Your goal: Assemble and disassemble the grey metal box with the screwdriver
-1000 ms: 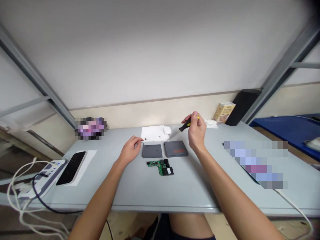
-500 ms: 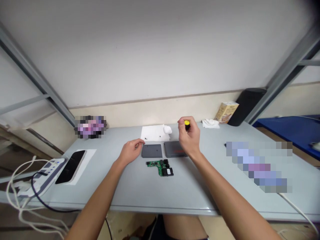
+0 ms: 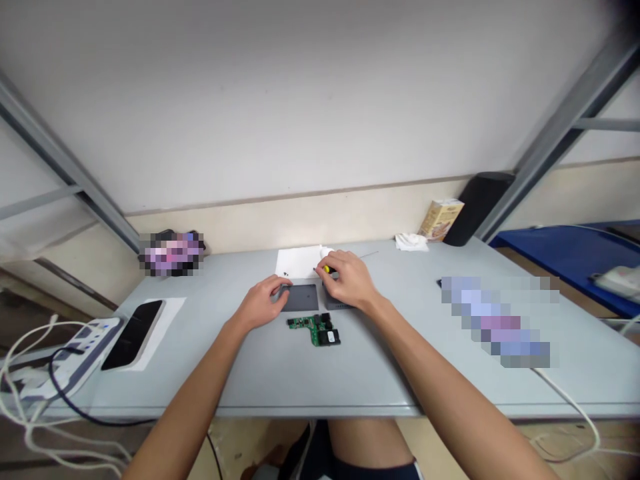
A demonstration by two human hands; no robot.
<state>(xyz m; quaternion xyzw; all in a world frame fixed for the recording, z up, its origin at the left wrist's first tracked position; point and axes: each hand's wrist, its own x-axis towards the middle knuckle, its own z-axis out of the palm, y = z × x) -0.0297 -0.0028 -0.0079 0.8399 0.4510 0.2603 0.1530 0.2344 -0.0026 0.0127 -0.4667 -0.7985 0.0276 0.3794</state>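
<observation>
My right hand (image 3: 347, 280) is closed around a screwdriver with a yellow and black handle (image 3: 328, 269). Its thin shaft (image 3: 369, 254) sticks out to the right behind the hand. The fingertips pinch together over the front edge of a white paper; a tiny dark thing at them is too small to name. Under this hand lies a dark grey case half (image 3: 340, 305), mostly hidden. My left hand (image 3: 263, 301) rests at the left edge of a flat dark grey panel (image 3: 303, 298), thumb and fingers apart. A green circuit board (image 3: 316, 329) with black parts lies in front of both.
Small dark screws (image 3: 285, 274) lie on the white paper (image 3: 299, 261), near a white object (image 3: 326, 253). A phone (image 3: 134, 335) and a power strip (image 3: 75, 360) are at left. Tissue (image 3: 411, 242), a yellow carton (image 3: 441, 220) and a black cylinder (image 3: 477, 208) stand back right.
My right hand has come down and left with the screwdriver, from above the case half to the paper's edge. My left hand has spread its thumb and fingers slightly at the panel.
</observation>
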